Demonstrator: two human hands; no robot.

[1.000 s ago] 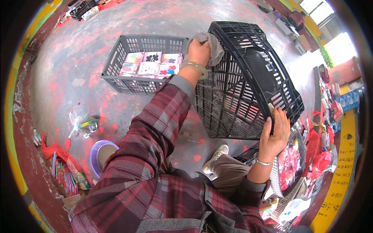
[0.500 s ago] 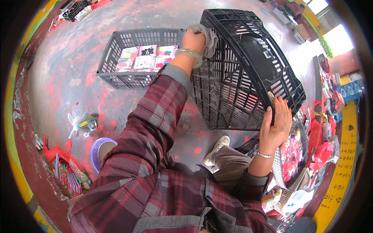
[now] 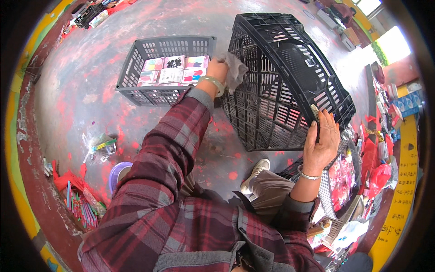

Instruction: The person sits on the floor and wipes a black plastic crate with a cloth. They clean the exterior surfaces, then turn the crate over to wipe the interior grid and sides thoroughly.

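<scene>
My left hand [image 3: 217, 72], with a pale bangle at the wrist, is closed around a crumpled grey cloth [image 3: 235, 72]. The cloth hangs beside the left edge of a large black plastic crate [image 3: 294, 53] with slatted sides. That crate is tilted, its open side facing left and toward me. My right hand [image 3: 323, 141] grips the crate's near right rim, thumb on one side and fingers on the other. A small yellowish piece [image 3: 315, 109] shows at the rim by the fingertips. Left of the cloth stands a grey crate [image 3: 152, 91] holding several flat packs [image 3: 171, 75] with coloured prints.
On the floor at left lie a clear plastic bag [image 3: 100, 146], a purple-rimmed bucket [image 3: 114, 174] and a bundle of coloured sticks [image 3: 84, 209]. Piled goods and red bags [image 3: 379, 175] line the right wall. My shoe [image 3: 256, 174] is just below the black crate.
My left hand has moved down and left with the cloth, away from the black crate's upper left edge. The right hand keeps its hold, and the crate has barely shifted.
</scene>
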